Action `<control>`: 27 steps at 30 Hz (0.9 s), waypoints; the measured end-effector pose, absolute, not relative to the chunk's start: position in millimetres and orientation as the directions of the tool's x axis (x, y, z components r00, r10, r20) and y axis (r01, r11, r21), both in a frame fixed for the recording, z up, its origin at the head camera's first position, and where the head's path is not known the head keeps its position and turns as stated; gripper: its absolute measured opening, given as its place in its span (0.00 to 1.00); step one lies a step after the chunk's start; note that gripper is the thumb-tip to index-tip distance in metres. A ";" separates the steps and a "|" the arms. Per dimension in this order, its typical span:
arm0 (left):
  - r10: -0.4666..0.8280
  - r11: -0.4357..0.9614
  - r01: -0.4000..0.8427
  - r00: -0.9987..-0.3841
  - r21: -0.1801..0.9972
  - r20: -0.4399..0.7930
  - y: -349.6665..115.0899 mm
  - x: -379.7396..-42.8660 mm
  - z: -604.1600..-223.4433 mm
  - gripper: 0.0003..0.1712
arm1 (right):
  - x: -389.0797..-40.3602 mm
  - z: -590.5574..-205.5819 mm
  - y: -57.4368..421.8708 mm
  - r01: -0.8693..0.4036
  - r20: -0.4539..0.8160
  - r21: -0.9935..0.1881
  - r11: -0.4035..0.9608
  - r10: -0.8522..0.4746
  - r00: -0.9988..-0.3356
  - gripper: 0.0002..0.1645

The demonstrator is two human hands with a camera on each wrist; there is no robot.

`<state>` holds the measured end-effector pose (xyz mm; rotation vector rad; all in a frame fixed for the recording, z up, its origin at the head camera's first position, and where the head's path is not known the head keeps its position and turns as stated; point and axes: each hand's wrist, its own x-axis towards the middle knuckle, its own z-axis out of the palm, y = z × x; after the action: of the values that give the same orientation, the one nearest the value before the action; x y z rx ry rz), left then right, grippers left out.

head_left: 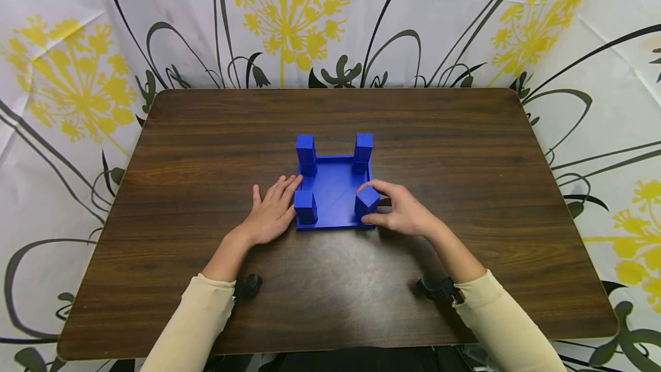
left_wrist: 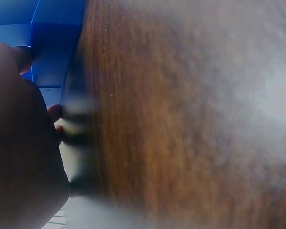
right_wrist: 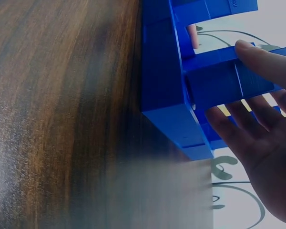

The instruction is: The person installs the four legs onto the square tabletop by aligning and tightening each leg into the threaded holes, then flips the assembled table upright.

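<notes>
A shallow blue square tray (head_left: 335, 188) lies on the table with a blue block column standing in each corner. My right hand (head_left: 405, 208) grips the near right column (head_left: 366, 200), thumb on its near side and fingers behind. That column is turned and leans a little compared with the others. In the right wrist view the gripped column (right_wrist: 219, 83) shows a seam partway along it. My left hand (head_left: 271, 211) lies with fingers extended, fingertips at the tray's left edge, beside the near left column (head_left: 306, 206).
The far left column (head_left: 306, 154) and far right column (head_left: 363, 152) stand upright at the tray's back corners. All rests on a brown wood-grain table (head_left: 206, 142). A white cloth with yellow flowers (head_left: 289, 16) hangs behind it. Dark wrist cameras sit at both wrists.
</notes>
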<state>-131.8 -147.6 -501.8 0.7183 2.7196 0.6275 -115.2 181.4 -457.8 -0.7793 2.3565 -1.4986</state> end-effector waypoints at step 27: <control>0.515 0.786 0.404 -0.846 0.469 -0.135 -147.0 -130.7 -500.0 0.38 | -113.9 -463.8 175.3 -0.337 0.113 -0.827 0.451 -0.454 -0.884 0.36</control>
<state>-130.7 -147.0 -500.0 0.7136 2.7214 0.6296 -113.9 175.3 -463.8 -0.7040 2.5670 -1.4193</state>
